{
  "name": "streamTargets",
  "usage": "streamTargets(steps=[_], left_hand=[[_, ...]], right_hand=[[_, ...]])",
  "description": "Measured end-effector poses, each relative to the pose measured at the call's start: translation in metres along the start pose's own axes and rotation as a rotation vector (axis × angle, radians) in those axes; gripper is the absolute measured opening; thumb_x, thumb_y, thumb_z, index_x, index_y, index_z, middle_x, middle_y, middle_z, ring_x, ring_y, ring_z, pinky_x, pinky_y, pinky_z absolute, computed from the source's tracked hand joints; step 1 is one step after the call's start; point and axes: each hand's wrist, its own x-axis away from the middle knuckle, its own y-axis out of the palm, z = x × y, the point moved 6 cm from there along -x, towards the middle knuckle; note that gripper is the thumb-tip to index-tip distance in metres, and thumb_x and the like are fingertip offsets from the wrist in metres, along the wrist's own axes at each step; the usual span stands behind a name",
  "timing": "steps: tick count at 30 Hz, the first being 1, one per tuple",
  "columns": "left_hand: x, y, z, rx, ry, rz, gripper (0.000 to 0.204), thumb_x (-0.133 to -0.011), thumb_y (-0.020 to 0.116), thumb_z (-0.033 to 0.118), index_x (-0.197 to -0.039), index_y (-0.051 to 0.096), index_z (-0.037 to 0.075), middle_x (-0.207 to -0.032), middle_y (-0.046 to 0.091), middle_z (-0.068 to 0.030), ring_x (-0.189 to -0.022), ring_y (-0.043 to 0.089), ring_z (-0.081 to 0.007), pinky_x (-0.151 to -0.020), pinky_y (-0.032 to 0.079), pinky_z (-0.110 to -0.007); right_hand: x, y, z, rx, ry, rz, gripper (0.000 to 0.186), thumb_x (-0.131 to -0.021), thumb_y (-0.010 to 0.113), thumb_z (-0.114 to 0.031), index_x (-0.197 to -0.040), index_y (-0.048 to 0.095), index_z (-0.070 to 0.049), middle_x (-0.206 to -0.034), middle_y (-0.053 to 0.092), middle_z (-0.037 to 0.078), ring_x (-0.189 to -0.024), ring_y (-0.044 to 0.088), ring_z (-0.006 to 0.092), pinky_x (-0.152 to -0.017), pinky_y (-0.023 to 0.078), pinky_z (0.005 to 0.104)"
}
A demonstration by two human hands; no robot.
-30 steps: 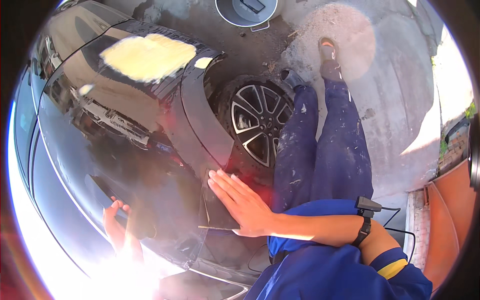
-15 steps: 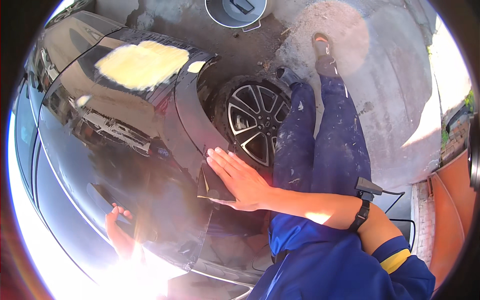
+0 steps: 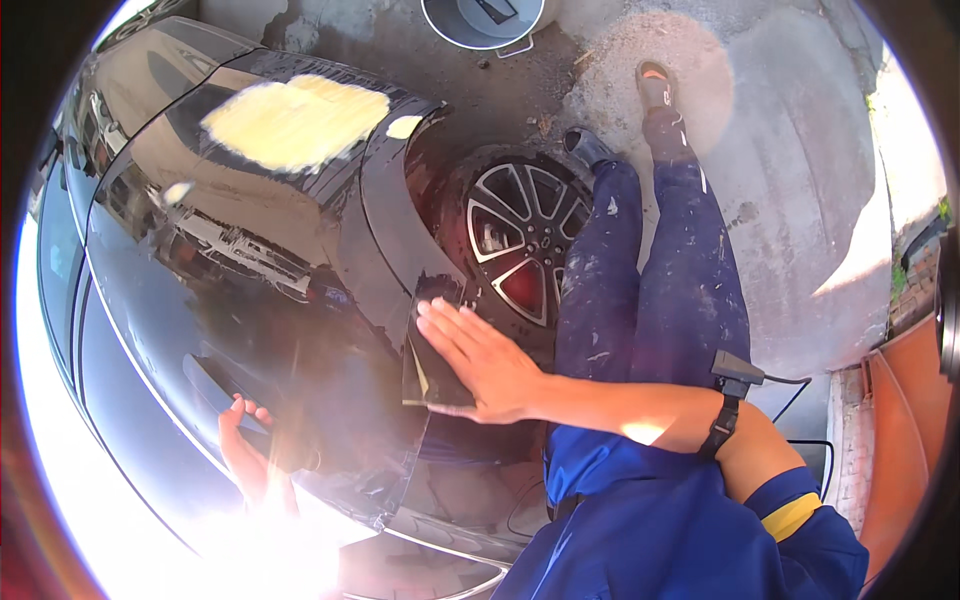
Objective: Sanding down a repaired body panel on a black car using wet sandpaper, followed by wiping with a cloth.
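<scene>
My right hand (image 3: pixel 485 370) lies flat on the dark car body (image 3: pixel 310 370) beside the wheel arch, its fingers straight and together. Beneath the palm is a thin dark sheet, seemingly sandpaper (image 3: pixel 413 388), with a pale lower edge and a yellowish streak. The thumb runs along that lower edge, so the hand keeps hold of the sheet. Farther left, my left hand (image 3: pixel 245 435) has its fingers curled at the end of the car's door handle (image 3: pixel 212 382). Glare washes out its wrist and forearm.
An alloy wheel (image 3: pixel 530 240) sits close to my legs (image 3: pixel 640 270). Pale yellow filler (image 3: pixel 295 122) covers a patch of the far panel. A metal pot (image 3: pixel 483 38) with a dark item inside stands on the concrete floor (image 3: pixel 800 180). At right is an orange-brown panel (image 3: pixel 905 400).
My right hand and the sheet have slid slightly toward me along the panel, showing a dark patch beyond the fingertips. My left hand stays at the handle. The whole view has shifted slightly.
</scene>
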Motion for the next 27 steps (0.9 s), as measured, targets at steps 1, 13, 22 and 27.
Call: streamTargets(steps=[1,13,22,27], left_hand=[[-0.011,-0.007,-0.005,0.013,0.019,0.011,0.022,-0.09,0.064,0.026,-0.102,0.055,0.009,-0.086,0.054,0.0018,-0.08,0.053,-0.0087,-0.077,0.044,-0.024],[0.0,-0.006,-0.005,0.064,-0.076,0.06,0.025,-0.091,0.062,0.026,-0.105,0.055,0.007,-0.086,0.055,0.0013,-0.08,0.053,-0.0092,-0.073,0.044,-0.025],[-0.013,-0.023,-0.017,0.081,-0.05,0.025,0.026,-0.093,0.059,0.027,-0.11,0.054,0.008,-0.088,0.053,0.002,-0.081,0.052,-0.0086,-0.075,0.044,-0.025],[0.017,0.024,0.019,0.016,-0.02,0.032,0.027,-0.093,0.06,0.03,-0.111,0.054,0.01,-0.089,0.054,0.0026,-0.083,0.053,-0.008,-0.077,0.044,-0.024]], right_hand=[[0.013,0.008,-0.026,-0.13,-0.019,-0.104,0.105,-0.076,0.079,-0.028,-0.158,0.018,-0.001,-0.166,0.021,0.016,-0.155,0.017,0.0308,-0.125,0.019,0.0477],[-0.001,-0.013,0.017,0.001,-0.123,-0.173,0.111,-0.07,0.08,-0.026,-0.159,0.017,-0.004,-0.166,0.02,0.016,-0.154,0.019,0.0291,-0.126,0.017,0.0456],[0.009,-0.001,-0.011,0.008,-0.189,-0.259,0.11,-0.067,0.077,-0.02,-0.159,0.019,-0.003,-0.165,0.022,0.017,-0.154,0.019,0.0292,-0.126,0.017,0.0448],[0.021,0.01,-0.017,-0.072,-0.176,-0.278,0.111,-0.067,0.08,-0.023,-0.158,0.02,-0.003,-0.166,0.02,0.017,-0.154,0.02,0.0295,-0.126,0.019,0.0452]])
